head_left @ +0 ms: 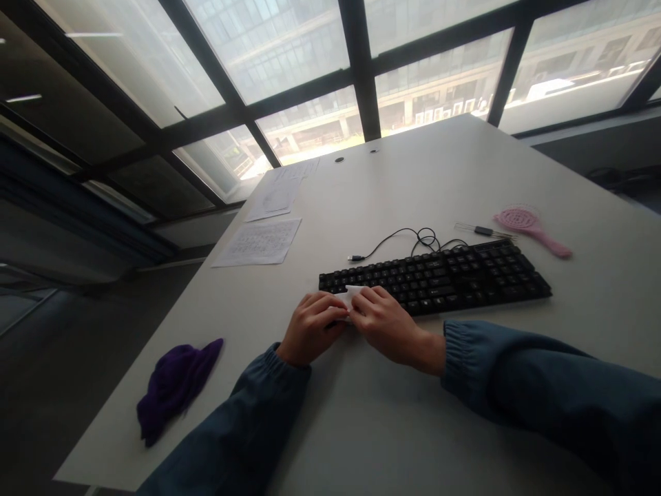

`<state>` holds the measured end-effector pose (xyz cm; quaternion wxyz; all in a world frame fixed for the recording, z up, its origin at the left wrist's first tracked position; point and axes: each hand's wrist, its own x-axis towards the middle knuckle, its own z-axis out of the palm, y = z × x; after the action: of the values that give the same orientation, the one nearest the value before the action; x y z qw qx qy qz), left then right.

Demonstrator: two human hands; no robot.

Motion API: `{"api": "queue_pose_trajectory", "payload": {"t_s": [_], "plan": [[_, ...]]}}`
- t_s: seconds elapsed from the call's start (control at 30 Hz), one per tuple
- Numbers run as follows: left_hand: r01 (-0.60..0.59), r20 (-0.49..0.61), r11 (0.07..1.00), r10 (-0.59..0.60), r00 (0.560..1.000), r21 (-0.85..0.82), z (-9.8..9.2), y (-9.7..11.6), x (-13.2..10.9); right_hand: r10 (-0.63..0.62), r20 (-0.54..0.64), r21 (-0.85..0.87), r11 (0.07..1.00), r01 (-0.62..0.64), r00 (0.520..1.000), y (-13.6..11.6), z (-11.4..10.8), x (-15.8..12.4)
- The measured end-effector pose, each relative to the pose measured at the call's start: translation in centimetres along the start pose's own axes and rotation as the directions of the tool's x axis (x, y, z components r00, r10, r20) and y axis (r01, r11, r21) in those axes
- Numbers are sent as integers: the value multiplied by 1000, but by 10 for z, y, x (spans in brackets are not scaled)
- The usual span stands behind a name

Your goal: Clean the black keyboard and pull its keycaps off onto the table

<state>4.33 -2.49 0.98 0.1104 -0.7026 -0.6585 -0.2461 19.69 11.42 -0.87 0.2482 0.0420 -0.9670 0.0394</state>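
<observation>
Both of my hands meet at the left front part of a black keyboard. Between them is a small white piece, a wipe or tissue by its look. The fingers of my left hand are closed on its left side, and my right hand pinches its right side. Much of the white piece is hidden under the fingers. From the keyboard's back edge a thin black cable curls out, ending in a USB plug on the table.
A purple hat lies on the white table at left. Behind the keyboard are a pink hairbrush and a thin wire tool with a dark middle. Printed sheets lie along the left edge. Large windows stand beyond.
</observation>
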Motion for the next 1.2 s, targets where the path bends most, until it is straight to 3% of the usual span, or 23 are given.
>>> {"api": "queue_pose_trajectory", "payload": {"t_s": [0.2,0.33,0.67,1.2], "plan": [[70,29,998,-69,997,-10,6,4,-1,14,24,-23,1000,-14,1000,5,-6,-7],[45,43,998,-44,998,-34,11,9,0,28,42,-40,999,-26,999,15,-15,-21],[46,29,998,-45,999,-42,3,5,4,101,84,-113,989,-91,991,36,-37,-54],[18,15,992,-16,1000,-125,10,4,4,37,120,-91,995,-26,992,5,-12,-9]]}}
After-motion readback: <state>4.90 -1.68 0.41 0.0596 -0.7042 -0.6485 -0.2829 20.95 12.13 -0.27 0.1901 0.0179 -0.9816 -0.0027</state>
